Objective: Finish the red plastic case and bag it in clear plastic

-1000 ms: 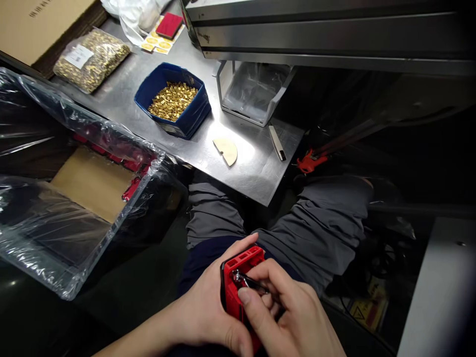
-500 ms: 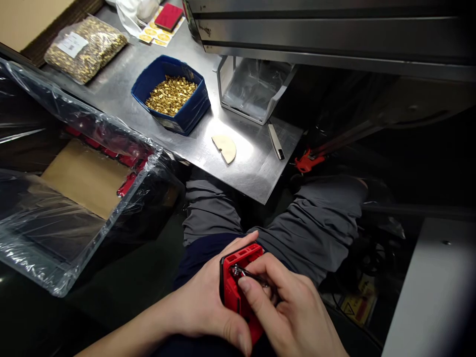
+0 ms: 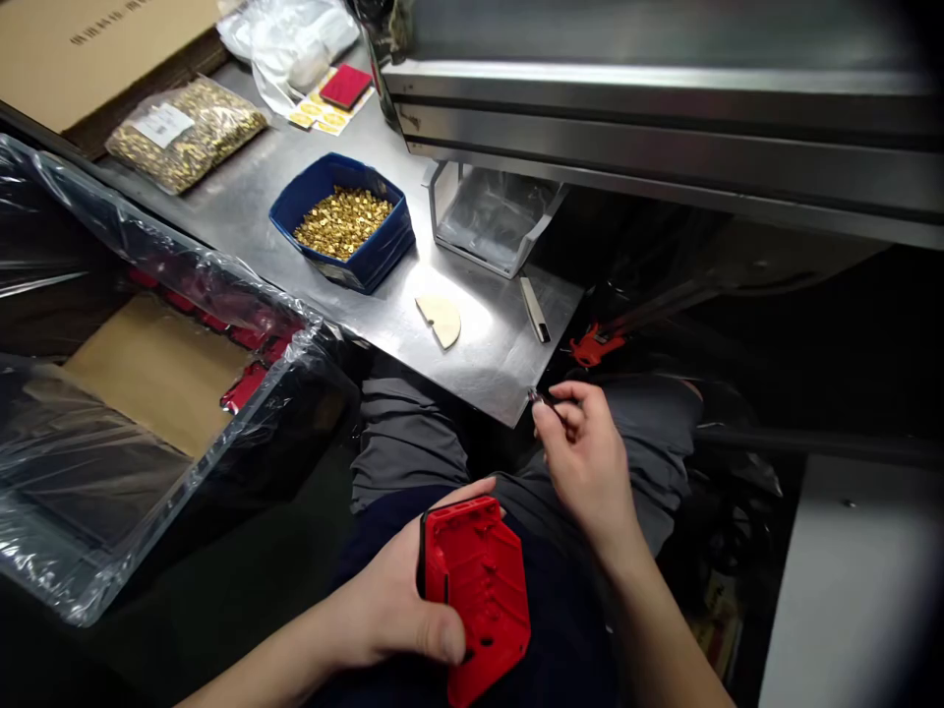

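Observation:
My left hand (image 3: 398, 600) is closed around the edge of a red plastic housing shell (image 3: 491, 580) with a black rim, held over my lap. Its ribbed, hollow inside faces up, and my thumb presses on the near side. Away to the right, by the corner of the metal table, my right hand (image 3: 590, 467) pinches a small dark tool (image 3: 544, 400) with a shiny metal tip. Most of this tool is hidden by the fingers, so its kind is unclear. The tool is apart from the shell.
On the metal table (image 3: 383, 329) are a blue bin (image 3: 354, 270) of small brass pieces, a half-round pale piece (image 3: 441, 321), a white-handled cutter (image 3: 535, 310), a grey tray (image 3: 491, 221) and a bag of brass parts (image 3: 188, 133). A plastic-lined crate (image 3: 177, 501) stands left; an orange tool (image 3: 594, 346) hangs right.
My right hand has drawn the small dark tool out of the red shell, moving it up and right towards the table corner. My left hand has tilted the shell, showing more of its inside.

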The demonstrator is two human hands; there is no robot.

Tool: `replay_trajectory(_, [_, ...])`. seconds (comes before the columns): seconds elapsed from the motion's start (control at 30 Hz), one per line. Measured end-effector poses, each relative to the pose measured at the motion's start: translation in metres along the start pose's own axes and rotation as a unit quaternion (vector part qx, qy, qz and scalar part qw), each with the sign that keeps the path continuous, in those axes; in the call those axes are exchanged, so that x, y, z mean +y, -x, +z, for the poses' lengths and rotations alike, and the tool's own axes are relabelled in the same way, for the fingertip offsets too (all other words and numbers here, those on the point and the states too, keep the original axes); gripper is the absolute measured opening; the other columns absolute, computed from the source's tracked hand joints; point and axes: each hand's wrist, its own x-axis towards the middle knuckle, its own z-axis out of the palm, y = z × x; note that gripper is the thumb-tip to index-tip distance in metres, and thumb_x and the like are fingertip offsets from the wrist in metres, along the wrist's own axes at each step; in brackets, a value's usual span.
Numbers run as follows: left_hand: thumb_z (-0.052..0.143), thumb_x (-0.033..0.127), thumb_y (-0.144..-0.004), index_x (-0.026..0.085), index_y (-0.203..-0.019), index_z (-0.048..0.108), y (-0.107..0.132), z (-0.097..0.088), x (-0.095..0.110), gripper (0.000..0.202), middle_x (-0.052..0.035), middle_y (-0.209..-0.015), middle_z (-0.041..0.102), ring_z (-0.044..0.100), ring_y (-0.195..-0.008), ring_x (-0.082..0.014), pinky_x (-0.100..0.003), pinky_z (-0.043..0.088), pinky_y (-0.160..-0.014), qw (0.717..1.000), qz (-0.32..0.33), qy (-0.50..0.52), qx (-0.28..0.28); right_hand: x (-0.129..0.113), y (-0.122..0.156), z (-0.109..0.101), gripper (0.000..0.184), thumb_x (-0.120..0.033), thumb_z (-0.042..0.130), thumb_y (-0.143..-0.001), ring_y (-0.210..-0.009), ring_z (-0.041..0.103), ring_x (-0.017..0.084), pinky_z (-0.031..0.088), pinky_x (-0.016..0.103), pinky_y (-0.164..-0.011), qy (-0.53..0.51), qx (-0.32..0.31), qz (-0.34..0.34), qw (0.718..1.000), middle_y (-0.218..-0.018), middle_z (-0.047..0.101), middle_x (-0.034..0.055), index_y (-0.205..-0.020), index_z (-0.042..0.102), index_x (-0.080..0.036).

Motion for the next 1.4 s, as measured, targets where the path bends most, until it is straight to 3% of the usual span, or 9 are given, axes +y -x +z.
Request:
replay_trajectory(0.13, [0.086, 0.062, -0.064, 0.027, -0.152, 0.037, 0.002, -0.002, 0.005, 0.107, -0.0157, -0.151, 0.047, 0.045, -0.137, -0.0402, -0.053, 0.036, -0.112, 1.0, 0.023, -0.013, 0.016, 0.017, -0.065, 0.023, 0.023, -0.041, 0.055, -0.097, -0.069, 0.066, 0.021, 0.044, 0.029, -0.066, 0.13, 0.009, -0.061, 0.99, -0.076, 0.068, 0.0026, -0.107, 0.051, -0.02])
replay_trajectory(0.23, [0.081, 0.066, -0.068, 0.025, -0.153, 0.036, 0.004, -0.001, 0.009, 0.105, -0.0169, -0.149, 0.049, 0.047, -0.136, -0.0404, -0.053, 0.036, -0.112, 0.997, 0.048, -0.026, 0.063, 0.02, -0.09, 0.026, 0.018, -0.038, 0.062, -0.091, -0.066, 0.066, 0.023, 0.04, 0.029, -0.065, 0.151, -0.008, -0.077, 0.985, -0.07, 0.067, 0.0013, -0.097, 0.055, -0.023])
replay_trajectory(0.4, [0.083, 0.063, -0.068, 0.025, -0.157, 0.024, -0.001, -0.002, 0.004, 0.113, -0.0164, -0.14, 0.055, 0.051, -0.131, -0.0376, -0.047, 0.04, -0.107, 0.986, 0.072, -0.068, 0.137, 0.008, -0.081, 0.028, 0.017, -0.041, 0.054, -0.096, -0.071, 0.065, 0.02, 0.038, 0.028, -0.063, 0.174, 0.002, -0.128, 0.976, -0.081, 0.069, 0.0003, -0.102, 0.055, -0.025])
replay_trajectory(0.5, [0.084, 0.062, -0.067, 0.025, -0.158, 0.022, -0.005, -0.004, 0.0, 0.116, -0.0156, -0.134, 0.059, 0.055, -0.125, -0.0363, -0.047, 0.043, -0.104, 0.984, 0.061, -0.076, 0.151, 0.005, -0.07, 0.039, 0.015, -0.038, 0.053, -0.096, -0.09, 0.063, 0.024, 0.041, 0.031, -0.075, 0.203, 0.02, -0.164, 0.965, -0.095, 0.068, 0.0059, -0.097, 0.057, -0.024])
replay_trajectory(0.67, [0.086, 0.063, -0.063, 0.026, -0.156, 0.029, -0.005, -0.008, 0.001, 0.115, -0.0157, -0.138, 0.057, 0.05, -0.132, -0.0378, -0.046, 0.042, -0.105, 0.99, 0.065, -0.053, 0.111, 0.012, -0.07, 0.061, 0.024, -0.041, 0.048, -0.1, -0.103, 0.056, 0.029, 0.039, 0.039, -0.093, 0.222, 0.065, -0.175, 0.957, -0.104, 0.063, 0.0119, -0.103, 0.058, -0.019])
replay_trajectory(0.9, [0.073, 0.064, -0.079, 0.02, -0.148, 0.048, -0.007, -0.019, 0.001, 0.085, -0.0163, -0.147, 0.055, 0.059, -0.123, -0.0303, -0.041, 0.046, -0.104, 0.986, 0.054, 0.149, 0.061, 0.021, -0.083, 0.073, 0.046, -0.053, 0.054, -0.097, -0.1, 0.06, 0.031, 0.045, 0.039, -0.085, 0.2, 0.061, -0.151, 0.966, -0.107, 0.065, 0.0142, -0.122, 0.054, -0.015])
replay_trajectory(1.1, [0.044, 0.077, -0.088, 0.009, -0.144, 0.052, -0.015, -0.027, 0.007, 0.088, -0.0146, -0.126, 0.067, 0.07, -0.096, -0.0256, -0.034, 0.057, -0.086, 0.954, 0.043, 0.295, 0.016, 0.014, -0.056, 0.046, 0.021, -0.035, 0.049, -0.102, -0.077, 0.065, 0.021, 0.049, 0.032, -0.074, 0.123, 0.028, -0.125, 0.984, -0.094, 0.068, 0.0042, -0.116, 0.057, -0.021])
replay_trajectory(1.23, [0.038, 0.079, -0.089, 0.005, -0.144, 0.05, -0.02, -0.029, 0.009, 0.093, -0.0151, -0.12, 0.069, 0.07, -0.09, -0.0257, -0.032, 0.059, -0.076, 0.952, 0.032, 0.305, 0.013, 0.013, -0.017, 0.027, 0.021, -0.023, 0.044, -0.102, -0.095, 0.065, 0.02, 0.051, 0.03, -0.081, 0.07, 0.019, -0.118, 0.99, -0.112, 0.066, 0.0063, -0.119, 0.057, -0.023])
replay_trajectory(1.4, [0.041, 0.069, -0.095, 0.008, -0.143, 0.052, -0.025, -0.023, 0.016, 0.079, -0.0148, -0.115, 0.073, 0.073, -0.094, -0.0266, -0.036, 0.057, -0.086, 0.946, 0.014, 0.311, 0.088, 0.002, 0.039, 0.011, 0.015, -0.025, 0.052, -0.1, -0.101, 0.061, 0.02, 0.05, 0.031, -0.087, -0.024, -0.014, -0.136, 0.99, -0.111, 0.063, 0.005, -0.113, 0.06, -0.026])
